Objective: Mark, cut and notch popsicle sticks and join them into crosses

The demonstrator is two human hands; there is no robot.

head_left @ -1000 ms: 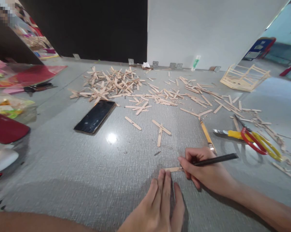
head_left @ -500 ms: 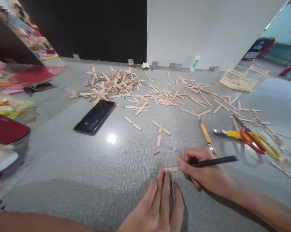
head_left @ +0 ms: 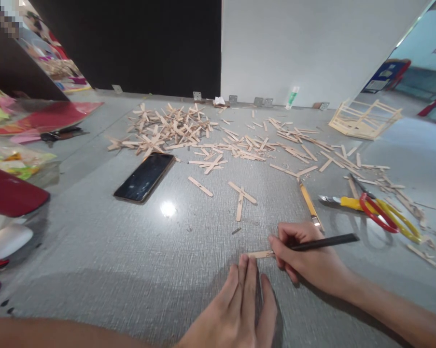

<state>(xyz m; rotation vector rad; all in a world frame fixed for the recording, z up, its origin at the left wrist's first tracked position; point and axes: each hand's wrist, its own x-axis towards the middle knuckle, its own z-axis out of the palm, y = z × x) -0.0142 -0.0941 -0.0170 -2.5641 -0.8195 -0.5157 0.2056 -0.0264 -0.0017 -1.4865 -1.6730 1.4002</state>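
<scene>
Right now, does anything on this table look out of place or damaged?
Mainly litter: wood scraps lie strewn near the scissors, and the yellow knife looks blade-out. Otherwise nothing stands out: left hand on a stick, right hand holding a pen.

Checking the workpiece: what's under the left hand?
At the fingertips of the left hand, part of a wooden stick shows. Anything beneath that hand is covered from view.

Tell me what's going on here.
A person's left hand rests on the table, fingertips at one end of a wooden stick. The right hand holds a black pen at the stick's other end; the pen's tip is hidden. More sticks lie heaped and scattered beyond, with a phone to the left and scissors to the right.
</scene>
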